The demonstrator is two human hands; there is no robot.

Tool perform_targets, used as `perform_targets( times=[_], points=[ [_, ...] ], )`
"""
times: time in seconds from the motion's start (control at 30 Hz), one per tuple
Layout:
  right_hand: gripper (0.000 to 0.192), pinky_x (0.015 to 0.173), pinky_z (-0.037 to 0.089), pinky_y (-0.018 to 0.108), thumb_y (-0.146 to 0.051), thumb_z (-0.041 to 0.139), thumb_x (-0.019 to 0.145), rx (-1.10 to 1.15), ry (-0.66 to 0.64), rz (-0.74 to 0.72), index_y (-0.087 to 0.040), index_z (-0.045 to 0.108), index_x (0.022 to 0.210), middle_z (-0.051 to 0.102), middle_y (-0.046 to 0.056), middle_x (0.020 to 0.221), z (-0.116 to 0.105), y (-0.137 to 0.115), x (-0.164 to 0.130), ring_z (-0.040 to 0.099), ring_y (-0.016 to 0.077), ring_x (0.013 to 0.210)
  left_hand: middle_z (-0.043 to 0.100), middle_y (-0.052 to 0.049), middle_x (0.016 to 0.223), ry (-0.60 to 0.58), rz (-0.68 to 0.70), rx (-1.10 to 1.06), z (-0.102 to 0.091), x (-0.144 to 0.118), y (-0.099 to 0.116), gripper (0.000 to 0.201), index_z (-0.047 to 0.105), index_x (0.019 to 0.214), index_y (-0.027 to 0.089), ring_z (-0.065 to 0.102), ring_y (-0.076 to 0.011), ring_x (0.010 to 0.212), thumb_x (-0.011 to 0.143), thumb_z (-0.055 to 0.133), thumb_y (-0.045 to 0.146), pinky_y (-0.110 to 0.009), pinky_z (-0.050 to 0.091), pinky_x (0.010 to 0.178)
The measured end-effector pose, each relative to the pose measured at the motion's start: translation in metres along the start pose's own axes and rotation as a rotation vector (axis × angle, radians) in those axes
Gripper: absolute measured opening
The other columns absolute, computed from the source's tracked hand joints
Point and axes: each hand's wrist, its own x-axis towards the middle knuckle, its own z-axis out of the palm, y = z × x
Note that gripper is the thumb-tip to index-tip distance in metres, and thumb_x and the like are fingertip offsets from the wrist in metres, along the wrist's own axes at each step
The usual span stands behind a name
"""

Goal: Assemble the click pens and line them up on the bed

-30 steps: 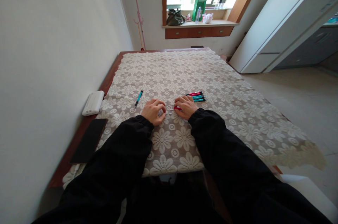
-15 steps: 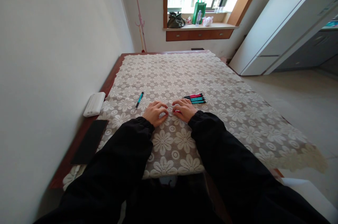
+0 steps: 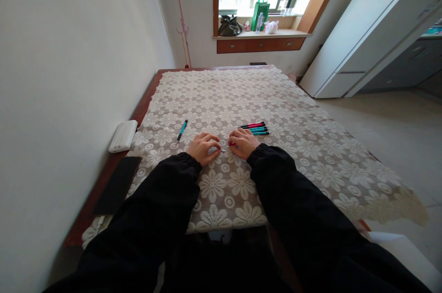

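My left hand rests on the lace tablecloth, thumb and fingertips pinched together. A small whitish piece pokes out of that pinch; its kind is too small to tell. Just to the right, my right hand is closed around a red pen part, mostly hidden by the fingers. A narrow gap separates the two hands. Beyond my right hand lie several pens side by side, a red pen and teal pens among them. One teal-and-black pen lies alone, beyond my left hand.
At the table's left edge are a white box-like device and a flat black object. A white wall borders that side. Past the table stand a windowsill with bags and a white fridge.
My right hand has shifted slightly right, widening the gap between my hands. The whitish piece at my left fingertips shows more clearly. The pens on the cloth lie as before.
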Motion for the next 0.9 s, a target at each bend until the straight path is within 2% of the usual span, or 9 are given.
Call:
perform_targets(
  times=[0.17,0.3,0.4,0.57,0.73,0.9],
  points=[
    [0.008,0.09,0.035,0.039,-0.019,0.06,0.084,-0.025,-0.003,-0.034,-0.02,0.068,0.087,0.068,0.008,0.1,-0.001,-0.001,0.0,0.054,0.0243,0.099,0.067,-0.002,0.125,-0.014,0.019,-0.007,0.0,0.0,-0.001,0.023,0.073,0.109,0.03,0.055,-0.0253,0.12,0.088,0.065,0.032,-0.046,0.044,0.104],
    [0.008,0.085,0.038,0.036,-0.018,0.056,0.089,0.028,0.08,0.0,-0.02,0.064,0.088,0.068,0.007,0.093,-0.002,-0.001,0.001,0.056,0.0228,0.093,0.066,-0.001,0.127,-0.03,0.043,-0.004,0.0,0.0,-0.001,0.016,0.075,0.1,0.03,0.054,-0.025,0.122,0.09,0.063,0.032,-0.046,0.044,0.106],
    [0.007,0.081,0.039,0.034,-0.018,0.055,0.089,0.118,0.161,0.029,-0.02,0.061,0.088,0.067,0.006,0.087,-0.002,-0.002,0.001,0.057,0.0215,0.088,0.067,-0.001,0.127,-0.026,0.027,-0.003,0.0,0.0,-0.001,0.017,0.074,0.101,0.029,0.054,-0.0254,0.122,0.089,0.064,0.034,-0.047,0.043,0.106],
    [0.008,0.08,0.044,0.033,-0.021,0.052,0.091,0.315,0.283,0.035,-0.021,0.059,0.087,0.064,0.006,0.083,-0.001,-0.005,0.003,0.058,0.0201,0.084,0.068,-0.002,0.125,-0.019,0.005,-0.007,0.0,0.0,0.0,0.02,0.074,0.104,0.028,0.054,-0.0258,0.122,0.089,0.064,0.037,-0.048,0.043,0.107],
    [0.009,0.079,0.046,0.035,-0.028,0.054,0.091,0.523,0.328,0.074,-0.022,0.058,0.086,0.063,0.004,0.082,-0.001,-0.012,0.003,0.058,0.0193,0.08,0.068,-0.003,0.124,-0.012,0.002,-0.014,-0.002,0.0,0.002,0.025,0.073,0.105,0.028,0.055,-0.0265,0.121,0.088,0.065,0.045,-0.048,0.043,0.105],
    [0.021,0.073,0.048,0.035,-0.044,0.062,0.09,0.928,0.387,0.183,-0.024,0.057,0.089,0.064,0.002,0.082,-0.003,-0.015,0.005,0.06,0.0178,0.076,0.069,-0.003,0.122,0.004,0.004,-0.019,-0.003,0.001,0.003,0.025,0.073,0.106,0.028,0.056,-0.0252,0.12,0.09,0.063,0.044,-0.046,0.043,0.105]
  ],
)
